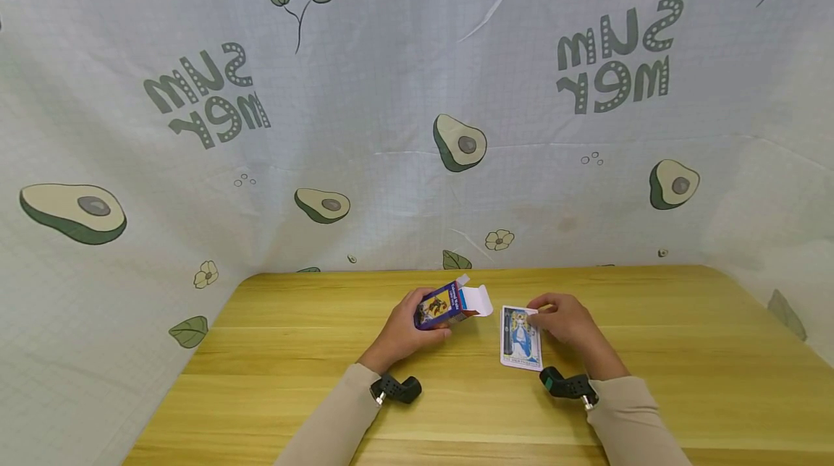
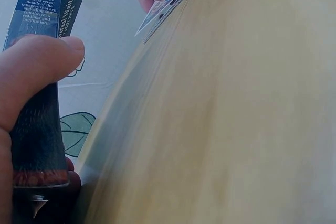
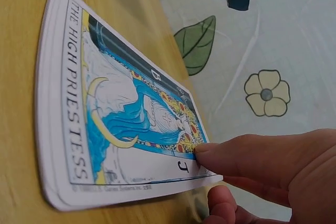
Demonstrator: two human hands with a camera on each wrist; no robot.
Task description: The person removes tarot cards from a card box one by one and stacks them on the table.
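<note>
My left hand [image 1: 405,327] grips a dark blue tarot card box [image 1: 438,307], its thumb across one printed face in the left wrist view. The box tilts, and its white end flap [image 1: 478,300] hangs open toward the right. To the right of it, a stack of tarot cards [image 1: 521,339] shows The High Priestess on top. My right hand [image 1: 565,318] pinches the stack at its upper right corner; the thumb [image 3: 210,156] lies on the top card, with fingers curled at the edge. Whether the whole stack touches the table I cannot tell. The inside of the box is hidden.
A wood-grain table [image 1: 293,365] lies under both hands. Behind it hangs a pale cloth [image 1: 391,90] printed with avocados, leaves and lettering, meeting the table's back edge. Each wrist carries a black camera mount [image 1: 397,388].
</note>
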